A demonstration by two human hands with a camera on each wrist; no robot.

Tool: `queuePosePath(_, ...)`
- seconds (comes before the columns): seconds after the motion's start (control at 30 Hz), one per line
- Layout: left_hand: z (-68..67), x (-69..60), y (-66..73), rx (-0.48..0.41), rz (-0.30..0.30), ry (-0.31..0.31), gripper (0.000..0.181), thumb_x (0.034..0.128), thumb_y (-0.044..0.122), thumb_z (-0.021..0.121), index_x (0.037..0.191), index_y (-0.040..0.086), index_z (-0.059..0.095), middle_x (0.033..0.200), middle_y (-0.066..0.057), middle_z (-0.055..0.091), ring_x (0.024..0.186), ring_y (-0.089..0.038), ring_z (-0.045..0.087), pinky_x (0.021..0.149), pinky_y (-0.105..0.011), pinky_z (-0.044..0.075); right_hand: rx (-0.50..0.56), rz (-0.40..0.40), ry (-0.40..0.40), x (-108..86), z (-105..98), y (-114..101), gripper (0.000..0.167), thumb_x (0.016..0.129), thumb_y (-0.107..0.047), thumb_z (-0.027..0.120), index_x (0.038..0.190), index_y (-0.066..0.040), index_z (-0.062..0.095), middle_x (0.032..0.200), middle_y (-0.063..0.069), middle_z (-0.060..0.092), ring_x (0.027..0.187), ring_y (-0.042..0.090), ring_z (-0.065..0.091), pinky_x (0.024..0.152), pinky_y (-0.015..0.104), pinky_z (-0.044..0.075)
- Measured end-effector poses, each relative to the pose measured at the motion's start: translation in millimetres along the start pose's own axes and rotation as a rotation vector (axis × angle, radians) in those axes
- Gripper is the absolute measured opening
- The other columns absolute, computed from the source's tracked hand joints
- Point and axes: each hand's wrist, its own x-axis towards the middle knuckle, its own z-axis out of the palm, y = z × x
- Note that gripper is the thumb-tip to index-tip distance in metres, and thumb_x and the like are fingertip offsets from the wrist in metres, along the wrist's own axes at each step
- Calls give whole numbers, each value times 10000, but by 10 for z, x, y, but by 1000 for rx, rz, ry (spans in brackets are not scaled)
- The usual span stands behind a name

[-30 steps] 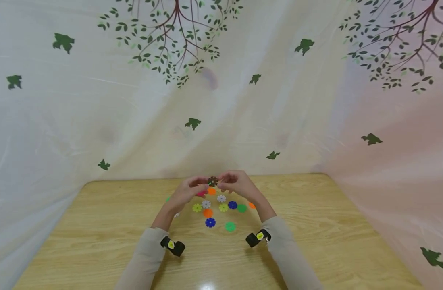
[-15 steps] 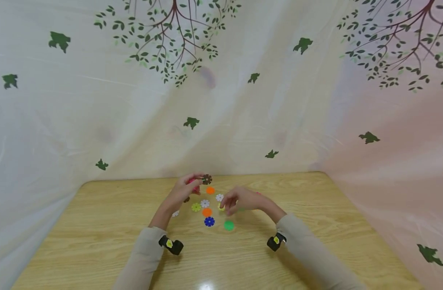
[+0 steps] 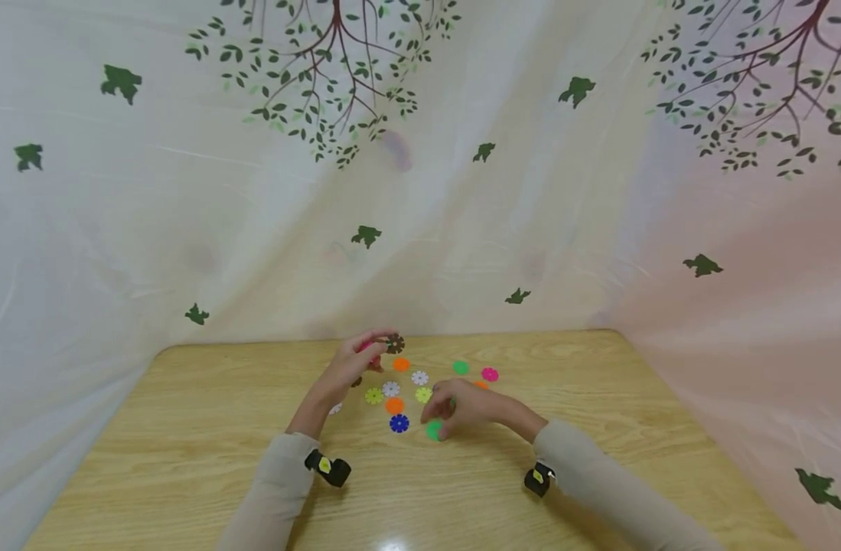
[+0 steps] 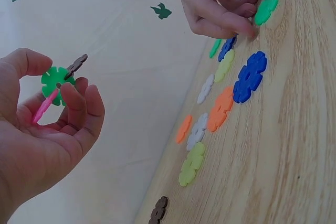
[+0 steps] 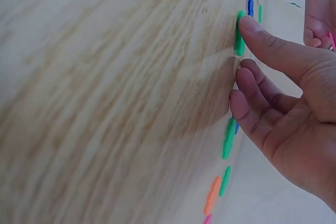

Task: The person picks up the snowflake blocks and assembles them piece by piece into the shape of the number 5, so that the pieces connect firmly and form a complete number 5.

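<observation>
My left hand point(image 3: 354, 363) is raised above the far part of the table and grips a small joined piece by its edges. In the left wrist view this piece is a green notched flower disc point(image 4: 55, 82) with a pink disc point(image 4: 46, 106) and a brown disc point(image 4: 77, 65) slotted into it. Low over the table, my right hand point(image 3: 461, 405) has thumb and index finger at opposite edges of another green flower disc point(image 3: 434, 430), pinching it at the tabletop. Its other fingers are curled and touch the wood in the right wrist view.
Between the hands lie a blue disc point(image 3: 399, 423), orange discs point(image 3: 395, 405), yellow discs point(image 3: 373, 396) and white discs point(image 3: 391, 389). Green point(image 3: 461, 367) and pink discs point(image 3: 490, 374) lie beyond the right hand. A printed cloth point(image 3: 420, 229) hangs behind the wooden table point(image 3: 599, 459).
My right hand has left the joined piece and come down, nearer and to the right, onto the green disc. The left hand has drawn slightly left, keeping the joined piece.
</observation>
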Motion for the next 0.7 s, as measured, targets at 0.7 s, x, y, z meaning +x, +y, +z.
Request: queuePosePath(0.7,15,14,-58,57,63,15,398,976,208,704,1356,115,635,1150,-137,658,887,-185,630,867,-489,578,89,23,115,74,-4,59,145,864,-12,778,988,-70,731,960,32,729,826,88,617,773,235,546)
